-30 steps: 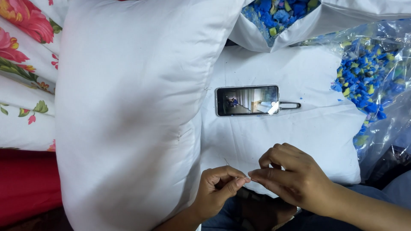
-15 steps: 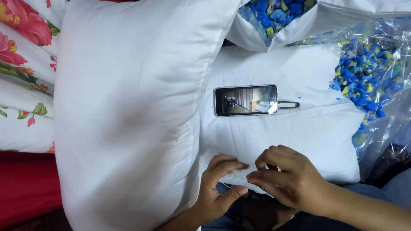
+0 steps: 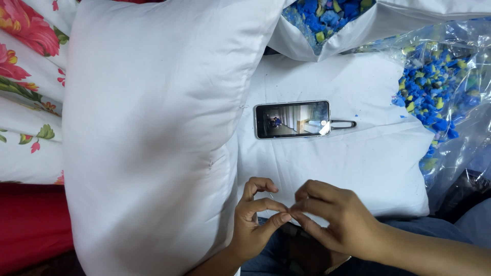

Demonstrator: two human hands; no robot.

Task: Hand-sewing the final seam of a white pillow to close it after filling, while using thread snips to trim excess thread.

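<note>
My left hand (image 3: 254, 225) and my right hand (image 3: 335, 220) meet fingertip to fingertip just over the near edge of a flat white pillow (image 3: 358, 168). Thumb and forefinger of the left hand pinch a thin metal needle (image 3: 271, 196) that sticks up beside the forefinger. The right hand's fingers are pinched shut at the same spot; whatever they hold is too fine to see. A large plump white pillow (image 3: 153, 128) lies right beside my left hand.
A smartphone (image 3: 292, 120) with a lit screen lies on the flat pillow, a dark wire loop (image 3: 343, 123) at its right end. A white cover with blue foam bits (image 3: 327, 13) sits at the top, a clear bag of the same bits (image 3: 434, 87) right, floral cloth (image 3: 25, 76) left.
Both hands have shifted a little and the left hand's fingers have uncurled into a pinch; the fingertips of the two hands now meet, and the needle shows by the left forefinger.
</note>
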